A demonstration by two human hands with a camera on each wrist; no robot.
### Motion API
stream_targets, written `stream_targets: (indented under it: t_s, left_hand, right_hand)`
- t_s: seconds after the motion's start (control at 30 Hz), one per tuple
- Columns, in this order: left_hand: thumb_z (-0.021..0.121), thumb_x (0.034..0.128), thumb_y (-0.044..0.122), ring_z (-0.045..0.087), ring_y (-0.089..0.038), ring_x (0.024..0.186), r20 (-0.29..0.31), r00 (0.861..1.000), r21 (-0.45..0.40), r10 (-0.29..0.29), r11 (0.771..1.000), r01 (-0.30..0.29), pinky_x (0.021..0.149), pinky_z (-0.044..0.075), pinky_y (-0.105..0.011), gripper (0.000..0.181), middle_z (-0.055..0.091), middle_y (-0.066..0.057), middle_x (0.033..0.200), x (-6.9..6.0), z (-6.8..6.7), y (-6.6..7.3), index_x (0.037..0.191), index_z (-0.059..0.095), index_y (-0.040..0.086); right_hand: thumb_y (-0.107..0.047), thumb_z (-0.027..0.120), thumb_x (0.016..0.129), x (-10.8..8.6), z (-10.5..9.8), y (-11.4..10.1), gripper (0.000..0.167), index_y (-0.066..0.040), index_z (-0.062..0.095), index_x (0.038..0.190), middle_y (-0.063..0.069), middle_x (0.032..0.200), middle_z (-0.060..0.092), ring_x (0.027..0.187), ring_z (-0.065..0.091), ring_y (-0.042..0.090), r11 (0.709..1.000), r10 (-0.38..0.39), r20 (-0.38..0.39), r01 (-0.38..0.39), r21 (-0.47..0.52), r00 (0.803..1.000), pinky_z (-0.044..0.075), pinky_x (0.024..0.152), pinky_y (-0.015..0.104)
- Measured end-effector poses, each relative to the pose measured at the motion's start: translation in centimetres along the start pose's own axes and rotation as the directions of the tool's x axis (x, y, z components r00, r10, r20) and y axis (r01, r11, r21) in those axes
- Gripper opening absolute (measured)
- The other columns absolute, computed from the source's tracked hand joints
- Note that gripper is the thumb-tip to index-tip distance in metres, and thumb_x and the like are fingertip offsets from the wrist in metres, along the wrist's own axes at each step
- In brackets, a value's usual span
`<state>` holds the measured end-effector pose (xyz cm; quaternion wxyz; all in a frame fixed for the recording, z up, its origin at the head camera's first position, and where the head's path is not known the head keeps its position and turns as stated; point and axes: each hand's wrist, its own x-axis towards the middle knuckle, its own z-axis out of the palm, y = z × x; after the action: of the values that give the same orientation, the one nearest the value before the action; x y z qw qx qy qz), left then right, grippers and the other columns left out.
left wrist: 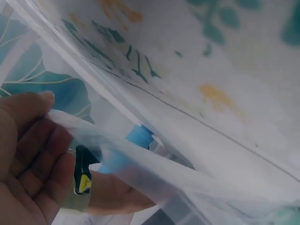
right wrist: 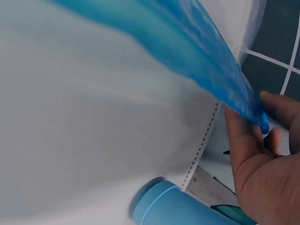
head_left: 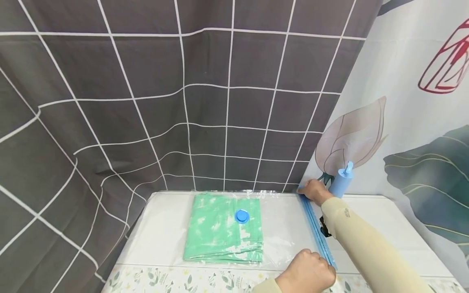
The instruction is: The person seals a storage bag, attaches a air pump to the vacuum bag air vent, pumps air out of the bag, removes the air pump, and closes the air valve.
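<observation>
A clear vacuum storage bag [head_left: 280, 242] lies flat with a folded green cloth [head_left: 212, 232] inside and a round blue valve [head_left: 242, 216] on top. Its blue zip strip [head_left: 317, 228] runs along the right end. At the strip's far corner my right hand [head_left: 314, 190] pinches the bag, thumb and fingers around the blue edge [right wrist: 206, 70] in the right wrist view. My left hand [head_left: 307, 272] is at the near corner; the left wrist view shows its thumb and forefinger pinching the clear bag edge [left wrist: 89, 129].
Just right of my right hand stands a light blue hand pump [head_left: 340, 181]. The white table [head_left: 157, 232] has a floral cloth [head_left: 176, 278] along its front. A dark grid curtain [head_left: 205, 106] hangs behind, and a printed white curtain [head_left: 395, 122] hangs at right.
</observation>
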<state>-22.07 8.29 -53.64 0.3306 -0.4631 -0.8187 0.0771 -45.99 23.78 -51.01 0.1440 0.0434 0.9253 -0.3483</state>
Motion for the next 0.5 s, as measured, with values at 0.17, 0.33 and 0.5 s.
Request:
stream_targets:
  t_s: [0.17, 0.33, 0.5]
  left_hand:
    - [0.080, 0.0990, 0.034, 0.061, 0.005, 0.065, 0.044, 0.999, 0.010, -0.031, 0.999, 0.031, 0.049, 0.034, -0.016, 0.019, 0.073, 0.023, 0.073, -0.4, -0.8, -0.5, 0.082, 0.077, 0.042]
    - [0.074, 0.1066, 0.058, 0.064, 0.003, 0.067, 0.069, 0.989, 0.073, -0.132, 0.989, 0.127, 0.057, 0.049, -0.014, 0.026, 0.078, 0.022, 0.080, -2.0, -2.4, -3.2, 0.090, 0.082, 0.040]
    - [0.067, 0.1091, 0.065, 0.068, -0.001, 0.071, 0.152, 0.943, 0.112, -0.295, 0.953, 0.280, 0.064, 0.057, -0.015, 0.038, 0.078, 0.019, 0.082, -4.9, -3.6, -7.1, 0.092, 0.082, 0.035]
  right_hand:
    - [-0.027, 0.075, 0.105, -1.5, -0.3, 0.2, 0.033, 0.004, 0.064, 0.107, 0.013, 0.094, 0.066, 0.087, 0.066, 0.025, 0.997, -0.013, 0.010, 0.014, -0.071, 1.000, 0.064, 0.075, 0.035]
    - [-0.027, 0.075, 0.100, -3.9, 0.1, -1.2, 0.048, 0.014, 0.066, 0.123, 0.027, 0.110, 0.075, 0.097, 0.072, 0.038, 0.970, -0.106, -0.055, 0.090, -0.228, 0.993, 0.068, 0.085, 0.048]
    - [-0.036, 0.079, 0.096, -0.4, 1.7, 1.5, 0.045, 0.003, 0.066, 0.115, 0.023, 0.105, 0.075, 0.094, 0.069, 0.041, 0.933, -0.187, -0.064, 0.156, -0.326, 0.980, 0.064, 0.082, 0.051]
